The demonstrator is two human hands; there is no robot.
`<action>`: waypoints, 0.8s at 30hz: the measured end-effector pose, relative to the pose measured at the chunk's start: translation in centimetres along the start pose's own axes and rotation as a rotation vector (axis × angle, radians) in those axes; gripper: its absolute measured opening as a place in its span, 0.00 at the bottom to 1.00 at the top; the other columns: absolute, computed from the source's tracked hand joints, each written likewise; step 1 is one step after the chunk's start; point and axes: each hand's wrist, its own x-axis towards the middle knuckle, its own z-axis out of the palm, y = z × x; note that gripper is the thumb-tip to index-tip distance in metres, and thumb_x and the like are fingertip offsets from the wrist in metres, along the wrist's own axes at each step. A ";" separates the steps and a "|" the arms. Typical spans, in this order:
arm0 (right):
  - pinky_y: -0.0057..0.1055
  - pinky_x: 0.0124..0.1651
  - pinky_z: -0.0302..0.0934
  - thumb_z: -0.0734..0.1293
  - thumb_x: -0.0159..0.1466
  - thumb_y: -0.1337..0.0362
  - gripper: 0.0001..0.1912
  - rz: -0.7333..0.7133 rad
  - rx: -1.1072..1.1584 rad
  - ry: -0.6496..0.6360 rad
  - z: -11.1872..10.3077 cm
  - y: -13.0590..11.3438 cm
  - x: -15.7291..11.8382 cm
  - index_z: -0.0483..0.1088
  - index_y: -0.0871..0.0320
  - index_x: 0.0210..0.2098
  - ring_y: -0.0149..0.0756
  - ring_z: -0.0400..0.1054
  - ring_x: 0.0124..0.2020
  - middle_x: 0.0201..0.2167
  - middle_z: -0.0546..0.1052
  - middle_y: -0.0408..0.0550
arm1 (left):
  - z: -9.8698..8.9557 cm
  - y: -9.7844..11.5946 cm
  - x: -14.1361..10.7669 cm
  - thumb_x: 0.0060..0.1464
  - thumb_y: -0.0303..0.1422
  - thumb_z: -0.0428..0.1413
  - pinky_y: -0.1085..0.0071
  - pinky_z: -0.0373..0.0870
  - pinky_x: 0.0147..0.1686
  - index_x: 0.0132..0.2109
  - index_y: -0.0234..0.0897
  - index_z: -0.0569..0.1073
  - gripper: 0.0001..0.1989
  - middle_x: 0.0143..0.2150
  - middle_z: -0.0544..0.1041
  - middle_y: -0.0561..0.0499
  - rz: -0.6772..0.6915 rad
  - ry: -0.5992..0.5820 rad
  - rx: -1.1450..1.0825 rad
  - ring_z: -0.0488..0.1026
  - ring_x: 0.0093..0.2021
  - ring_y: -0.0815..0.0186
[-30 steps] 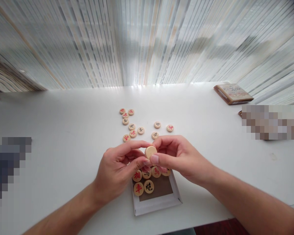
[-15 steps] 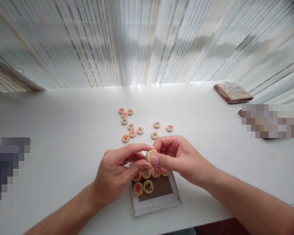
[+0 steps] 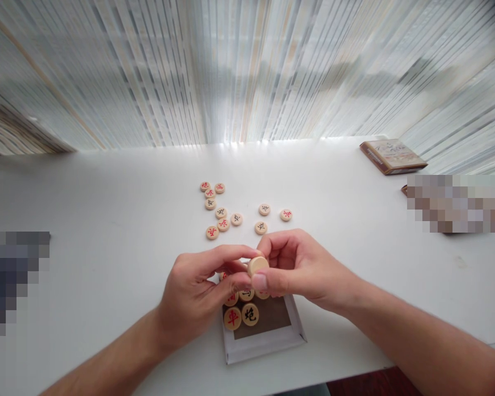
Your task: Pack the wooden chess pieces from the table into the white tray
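Between my two hands is a pale wooden Chinese chess piece [image 3: 258,267], its blank side towards me. My left hand [image 3: 206,289] pinches it at its left edge with thumb and finger. From the other side my right hand [image 3: 299,267] grips it, thumb across the lower front. Under my hands lies a shallow white box [image 3: 266,349] with a brown bottom. Inside it, a red-marked piece [image 3: 232,318] and a black-marked piece [image 3: 250,314] lie side by side, with more pieces above them partly hidden by my fingers.
Several loose chess pieces with red or black characters, such as a red one [image 3: 212,232], are scattered on the white table [image 3: 119,220] beyond my hands. At the back right lies a flat brown-edged box [image 3: 394,155]. A striped curtain [image 3: 239,71] hangs behind the table.
The held piece has shifted slightly down and right, and my right thumb has slid lower on it. The loose pieces and the box stay put.
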 end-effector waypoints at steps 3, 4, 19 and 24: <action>0.23 0.26 0.60 0.90 0.44 0.58 0.26 -0.005 -0.023 -0.004 0.2 0.0 0.0 0.72 0.59 0.25 0.27 0.67 0.23 0.21 0.77 0.41 | 0.0 0.1 0.0 0.61 0.22 0.69 0.84 0.79 0.33 0.49 0.39 0.87 0.11 0.33 0.88 0.54 0.039 0.001 0.036 0.84 0.29 0.71; 0.23 0.25 0.59 0.90 0.46 0.57 0.25 -0.016 -0.044 0.001 0.2 0.1 0.0 0.73 0.60 0.25 0.26 0.67 0.22 0.21 0.77 0.41 | 0.0 0.1 0.1 0.62 0.22 0.68 0.84 0.80 0.34 0.50 0.39 0.87 0.12 0.33 0.88 0.54 0.046 -0.013 0.024 0.85 0.30 0.71; 0.18 0.29 0.66 0.87 0.54 0.66 0.15 -0.117 0.037 -0.093 -0.3 -0.3 -0.1 0.85 0.61 0.38 0.24 0.70 0.24 0.27 0.82 0.45 | -0.1 0.1 0.1 0.62 0.33 0.71 0.82 0.82 0.31 0.51 0.49 0.88 0.11 0.33 0.88 0.55 -0.204 0.022 -0.356 0.84 0.28 0.70; 0.17 0.26 0.64 0.88 0.51 0.68 0.15 -0.117 0.036 -0.065 -0.2 -0.2 0.0 0.83 0.61 0.33 0.23 0.69 0.22 0.23 0.80 0.42 | -0.2 -0.1 -0.1 0.63 0.30 0.70 0.82 0.83 0.35 0.52 0.49 0.87 0.12 0.35 0.89 0.54 -0.169 0.039 -0.241 0.85 0.31 0.70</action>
